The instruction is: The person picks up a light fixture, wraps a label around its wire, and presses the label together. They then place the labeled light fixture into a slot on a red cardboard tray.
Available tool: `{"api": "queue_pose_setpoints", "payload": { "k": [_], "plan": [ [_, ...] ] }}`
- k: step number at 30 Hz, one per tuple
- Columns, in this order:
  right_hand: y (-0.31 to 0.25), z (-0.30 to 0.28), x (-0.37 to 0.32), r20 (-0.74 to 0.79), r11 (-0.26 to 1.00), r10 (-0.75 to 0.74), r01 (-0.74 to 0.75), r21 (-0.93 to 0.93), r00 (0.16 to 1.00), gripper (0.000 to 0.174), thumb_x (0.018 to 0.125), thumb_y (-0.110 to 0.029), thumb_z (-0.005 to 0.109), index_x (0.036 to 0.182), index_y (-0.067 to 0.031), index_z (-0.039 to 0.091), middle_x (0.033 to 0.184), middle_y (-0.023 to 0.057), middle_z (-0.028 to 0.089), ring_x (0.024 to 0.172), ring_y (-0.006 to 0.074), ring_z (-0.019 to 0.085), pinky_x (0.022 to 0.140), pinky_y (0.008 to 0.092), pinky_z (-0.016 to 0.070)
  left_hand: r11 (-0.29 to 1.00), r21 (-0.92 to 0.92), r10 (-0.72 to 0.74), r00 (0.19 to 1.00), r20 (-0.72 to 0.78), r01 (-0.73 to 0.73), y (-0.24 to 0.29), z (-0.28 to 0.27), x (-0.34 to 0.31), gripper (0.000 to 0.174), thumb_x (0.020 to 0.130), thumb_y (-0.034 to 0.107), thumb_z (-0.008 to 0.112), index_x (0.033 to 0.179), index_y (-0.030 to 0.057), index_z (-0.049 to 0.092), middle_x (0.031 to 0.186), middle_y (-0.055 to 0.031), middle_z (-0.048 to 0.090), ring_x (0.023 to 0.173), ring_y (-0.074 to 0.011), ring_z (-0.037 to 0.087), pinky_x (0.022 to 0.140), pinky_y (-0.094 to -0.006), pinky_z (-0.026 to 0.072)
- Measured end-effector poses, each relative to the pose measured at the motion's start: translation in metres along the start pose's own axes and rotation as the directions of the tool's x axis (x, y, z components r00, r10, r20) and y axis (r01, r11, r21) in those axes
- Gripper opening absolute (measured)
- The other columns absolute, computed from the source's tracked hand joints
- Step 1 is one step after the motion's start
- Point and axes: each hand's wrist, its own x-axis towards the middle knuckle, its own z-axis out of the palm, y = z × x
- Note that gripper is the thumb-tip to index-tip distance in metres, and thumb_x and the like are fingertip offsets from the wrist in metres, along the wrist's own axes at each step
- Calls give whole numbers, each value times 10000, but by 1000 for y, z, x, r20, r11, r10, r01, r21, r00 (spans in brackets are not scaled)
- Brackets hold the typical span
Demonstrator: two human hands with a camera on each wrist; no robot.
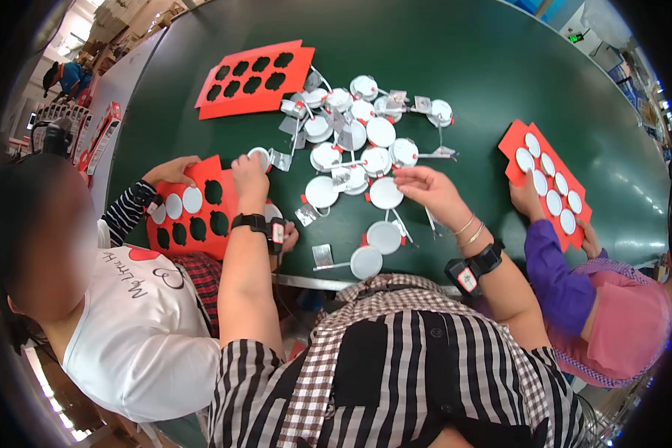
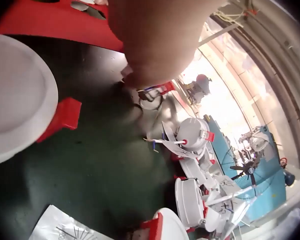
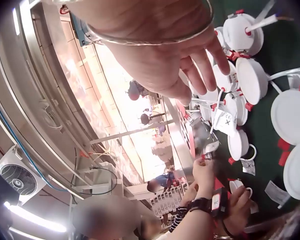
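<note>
My left hand (image 1: pixel 250 179) pinches a round white downlight (image 1: pixel 259 157) with a silver label hanging beside it. The left wrist view shows this hand (image 2: pixel 155 45) large and blurred, with the downlight partly hidden beyond the fingertips. Over the near right side of a pile of similar downlights, my right hand (image 1: pixel 433 196) hovers with loose fingers, its tips close to a white downlight (image 1: pixel 387 193). Nothing is held in that hand (image 3: pixel 165 65) in the right wrist view. Several downlights have red clips, white cables and silver labels.
A person at left holds a red panel (image 1: pixel 220 196) with some holes filled by white discs. Another at right holds a nearly filled red panel (image 1: pixel 552 175). A red panel (image 1: pixel 254 77) with open holes lies at the back of the green table (image 1: pixel 425 45).
</note>
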Motion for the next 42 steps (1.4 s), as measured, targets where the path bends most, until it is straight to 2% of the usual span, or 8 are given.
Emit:
{"api": "queue_pose_setpoints", "payload": {
  "k": [11,12,13,15,28,34,36,42],
  "plan": [
    [3,-11,-29,-61,991,64,-56,119,996,334,891,-133,602,1188,14,564,1085,80,633,969,121,610,837,245,485,636,-685,-399,911,102,355,60,-108,-44,182,855,155,584,946,11,647,868,-103,676,764,-216,646,683,-330,499],
    [6,-9,-32,-68,991,70,-61,119,995,335,893,-145,600,1185,13,566,1080,78,635,960,118,610,833,244,485,23,-772,-408,711,573,635,85,-119,-63,161,864,156,599,930,15,642,785,-48,653,606,-145,592,572,-261,473],
    [7,-8,-34,-71,990,78,-69,124,994,336,895,-158,597,1183,13,569,1074,77,637,951,115,609,830,243,485,591,-746,-198,952,235,307,76,-75,-77,161,852,165,617,924,24,643,756,-66,652,587,-148,590,581,-270,477],
    [8,-8,-38,-65,990,89,-81,115,994,336,896,-160,596,1184,12,569,1069,78,637,951,116,609,828,244,485,724,-640,-83,954,289,257,116,-90,-104,152,826,159,632,867,15,663,738,-109,669,643,-159,635,612,-298,491],
    [30,-17,-53,-44,984,134,-128,121,990,328,872,-169,621,1159,-14,592,1024,64,649,922,102,600,796,239,476,741,-559,-222,921,319,372,89,-34,-118,129,818,134,618,856,26,679,723,-82,663,644,-153,632,571,-292,487],
    [20,-11,-51,-66,991,101,-94,94,993,317,868,-158,628,1151,-18,596,1013,58,654,911,98,604,785,234,477,316,-771,-546,771,329,553,51,-7,-66,465,831,72,581,1272,30,440,1043,-189,555,797,-339,611,762,-412,506],
    [17,-9,-52,-65,992,107,-102,80,992,311,868,-145,627,1149,-17,597,1014,58,655,913,98,606,783,232,477,764,-406,-536,843,32,501,52,-11,-50,563,818,71,594,1339,61,379,1195,-219,444,973,-357,571,860,-437,468],
    [4,-4,-56,-76,984,179,-179,10,981,289,864,-115,624,1130,-3,603,1010,67,659,937,115,616,819,244,486,862,-224,-461,887,31,456,19,21,-13,663,749,14,596,1363,151,389,1401,-274,298,1189,-429,439,982,-445,397]
  ]
}}
